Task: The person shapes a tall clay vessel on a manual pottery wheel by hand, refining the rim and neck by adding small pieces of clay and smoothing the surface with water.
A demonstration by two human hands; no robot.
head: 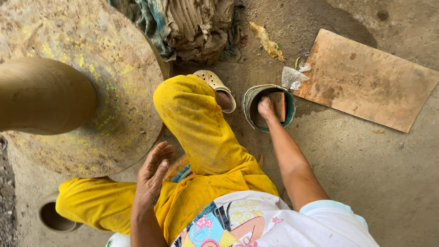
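View from above of a person seated low over a dusty, stained grey concrete floor (375, 183), wearing yellow clay-smeared trousers (201, 132) and a white printed shirt (274, 224).

At the upper left lies one large round potter's wheel disc (123, 91), mud-brown with flecks of yellow paint. One tall brown wet-clay vessel (41, 96) stands on it, leaning toward the camera.

The right hand (266, 108) reaches down and forward into one small round green-rimmed bucket (249, 103) that stands on the floor just beyond the bent right knee. The fingers are curled downward inside it, next to a flat reddish-brown rectangular piece (278, 106) propped in the bucket; whether the hand grips anything cannot be told.

The left hand (153, 176) is open, fingers straight and together, coated in dried clay, held at the near edge of the wheel disc, between the two legs. It holds nothing.

One cream perforated clog (215, 82) covers the right foot, touching the bucket's left side. One crumpled clear plastic scrap (292, 77) lies just beyond the bucket. One flat brown rectangular wooden board (366, 77) lies on the floor to the upper right. One heap of grey clay (196, 23) on a blue-green striped cloth sits at the top centre. One round clay pot mouth (52, 217) shows at the lower left, beside the left leg.
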